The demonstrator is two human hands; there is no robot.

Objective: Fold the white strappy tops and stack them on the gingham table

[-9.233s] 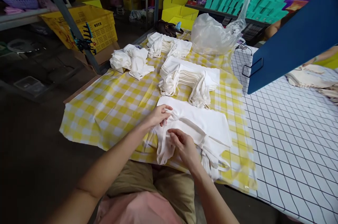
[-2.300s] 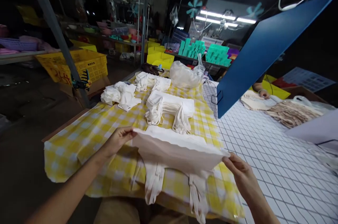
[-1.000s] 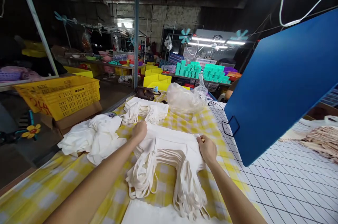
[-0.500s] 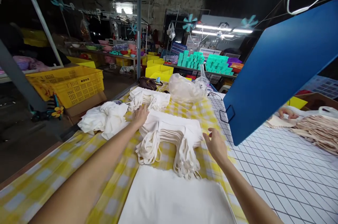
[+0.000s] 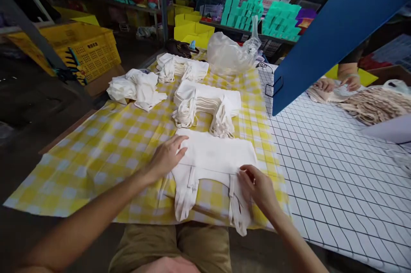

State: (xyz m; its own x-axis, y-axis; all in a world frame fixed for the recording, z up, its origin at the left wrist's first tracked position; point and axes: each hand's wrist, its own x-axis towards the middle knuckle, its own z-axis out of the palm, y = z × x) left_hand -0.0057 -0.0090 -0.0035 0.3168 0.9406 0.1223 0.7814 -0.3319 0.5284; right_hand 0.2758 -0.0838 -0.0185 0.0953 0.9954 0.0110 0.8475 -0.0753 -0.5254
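A white strappy crop top (image 5: 218,151) lies flat on the yellow checked cloth in front of me, its straps toward me. My left hand (image 5: 168,155) rests on its upper left side, thumb and fingers apart. At the right side, my right hand (image 5: 261,187) has bent fingers closed at the fabric; the fingertips are partly hidden. Just beyond lies a neat stack of similar white tops (image 5: 208,97), straps bunched toward me. A second white stack (image 5: 183,66) sits farther back, left of centre. Loose crumpled white garments (image 5: 136,86) lie to its left front.
A clear plastic bag (image 5: 229,54) and a dark handbag (image 5: 178,48) stand at the back. A blue panel (image 5: 321,41) leans over the white gridded tabletop (image 5: 327,178). Behind it, another person's hands (image 5: 349,82) touch beige fabric pieces (image 5: 379,101). A yellow crate (image 5: 93,52) stands left.
My view has tilted down. Both hands have come back toward me, from the sides of the nearer stack to the single top in front, whose straps now show. The other person's hands show more clearly.
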